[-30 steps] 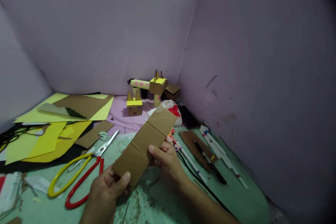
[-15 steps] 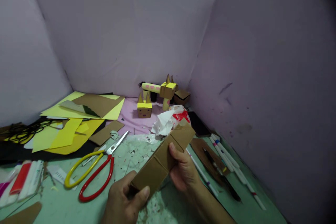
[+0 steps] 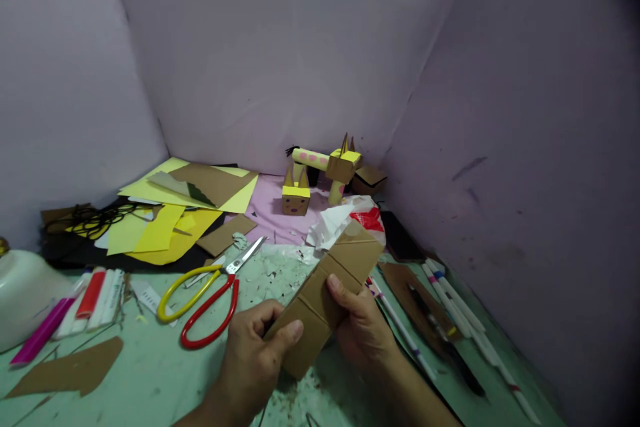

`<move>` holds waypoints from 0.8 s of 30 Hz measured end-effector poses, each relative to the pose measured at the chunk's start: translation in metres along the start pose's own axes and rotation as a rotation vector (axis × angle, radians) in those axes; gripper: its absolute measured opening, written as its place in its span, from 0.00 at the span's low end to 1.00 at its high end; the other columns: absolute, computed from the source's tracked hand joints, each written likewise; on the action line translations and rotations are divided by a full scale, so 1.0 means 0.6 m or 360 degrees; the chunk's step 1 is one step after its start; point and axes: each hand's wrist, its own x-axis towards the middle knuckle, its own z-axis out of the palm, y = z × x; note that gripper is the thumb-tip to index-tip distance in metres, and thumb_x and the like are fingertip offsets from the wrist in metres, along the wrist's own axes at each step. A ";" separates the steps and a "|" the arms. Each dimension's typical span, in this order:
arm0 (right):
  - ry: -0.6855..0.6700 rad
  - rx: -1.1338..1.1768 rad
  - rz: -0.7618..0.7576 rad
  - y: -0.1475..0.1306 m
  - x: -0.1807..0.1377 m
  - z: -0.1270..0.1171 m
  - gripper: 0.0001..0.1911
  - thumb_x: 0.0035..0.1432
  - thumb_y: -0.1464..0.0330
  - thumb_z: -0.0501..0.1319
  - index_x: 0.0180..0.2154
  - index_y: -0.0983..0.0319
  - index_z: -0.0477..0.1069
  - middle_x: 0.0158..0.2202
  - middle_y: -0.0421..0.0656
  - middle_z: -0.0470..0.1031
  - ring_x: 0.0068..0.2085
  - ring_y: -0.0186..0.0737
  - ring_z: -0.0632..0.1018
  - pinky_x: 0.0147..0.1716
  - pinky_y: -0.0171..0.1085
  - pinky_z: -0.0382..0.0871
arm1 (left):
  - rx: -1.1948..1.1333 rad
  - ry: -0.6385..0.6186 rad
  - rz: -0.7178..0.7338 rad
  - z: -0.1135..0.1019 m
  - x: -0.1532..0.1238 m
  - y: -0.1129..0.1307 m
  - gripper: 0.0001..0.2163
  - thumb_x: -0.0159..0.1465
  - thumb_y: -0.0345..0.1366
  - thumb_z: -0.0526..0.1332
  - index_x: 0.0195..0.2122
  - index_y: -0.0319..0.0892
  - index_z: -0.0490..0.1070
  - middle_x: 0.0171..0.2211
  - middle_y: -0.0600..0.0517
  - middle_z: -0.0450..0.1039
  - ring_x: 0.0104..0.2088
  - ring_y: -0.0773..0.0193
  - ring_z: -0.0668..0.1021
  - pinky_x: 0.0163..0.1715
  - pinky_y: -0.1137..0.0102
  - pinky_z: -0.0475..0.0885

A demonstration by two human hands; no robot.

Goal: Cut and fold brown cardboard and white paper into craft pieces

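A creased strip of brown cardboard [image 3: 327,277] is held slanting up and to the right, with fold lines across it. My left hand [image 3: 260,353] grips its lower left edge, the thumb lying on the face. Farther up, my right hand [image 3: 363,320] pinches the right edge with the thumb on top and the fingers behind. Left of the hands lie scissors [image 3: 220,290] with one yellow and one red handle, their blades slightly apart.
Yellow paper sheets [image 3: 160,233] lie at the back left. A small cardboard head with ears [image 3: 296,201] and a yellow spotted animal figure [image 3: 340,167] stand behind crumpled plastic [image 3: 340,220]. Markers [image 3: 93,297] are at left; a craft knife [image 3: 445,340] and white pens [image 3: 455,307] at right.
My view has turned left and down, so the table things sit farther right and a white rounded object appears at left. My left hand has moved up along the cardboard's left edge.
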 end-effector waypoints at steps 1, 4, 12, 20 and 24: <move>-0.0055 -0.0015 0.0077 0.001 -0.002 0.000 0.27 0.39 0.68 0.73 0.44 0.61 0.73 0.33 0.42 0.81 0.34 0.43 0.80 0.36 0.39 0.74 | -0.0019 -0.0001 -0.0023 0.000 -0.001 0.003 0.11 0.49 0.42 0.64 0.18 0.40 0.67 0.16 0.55 0.65 0.19 0.67 0.67 0.17 0.73 0.62; -0.0208 -0.0034 0.0263 0.008 -0.008 -0.002 0.20 0.41 0.69 0.72 0.39 0.62 0.74 0.31 0.42 0.81 0.31 0.41 0.80 0.31 0.36 0.73 | 0.0004 0.0016 -0.0034 -0.001 -0.003 0.018 0.11 0.48 0.41 0.64 0.17 0.40 0.67 0.16 0.54 0.65 0.20 0.67 0.66 0.18 0.73 0.62; -0.0223 -0.0105 0.0205 0.010 -0.008 -0.006 0.13 0.41 0.71 0.71 0.33 0.63 0.75 0.28 0.41 0.80 0.29 0.39 0.78 0.29 0.35 0.73 | 0.0127 -0.0012 -0.0031 0.004 -0.003 0.030 0.10 0.47 0.40 0.63 0.16 0.41 0.66 0.16 0.54 0.64 0.19 0.66 0.66 0.17 0.72 0.61; -0.0088 -0.0109 0.0174 0.011 -0.006 -0.007 0.17 0.37 0.72 0.73 0.34 0.62 0.75 0.29 0.41 0.80 0.29 0.40 0.78 0.29 0.36 0.73 | 0.0143 -0.0231 0.0023 -0.008 0.004 0.037 0.09 0.51 0.40 0.63 0.20 0.40 0.69 0.19 0.53 0.67 0.21 0.66 0.68 0.19 0.73 0.61; -0.0094 -0.0113 0.0157 0.009 0.001 -0.011 0.23 0.38 0.72 0.72 0.41 0.60 0.74 0.31 0.40 0.81 0.31 0.41 0.78 0.33 0.37 0.73 | 0.0147 -0.0307 0.0009 -0.027 0.024 0.055 0.11 0.50 0.43 0.62 0.21 0.39 0.70 0.20 0.52 0.68 0.23 0.65 0.68 0.22 0.73 0.61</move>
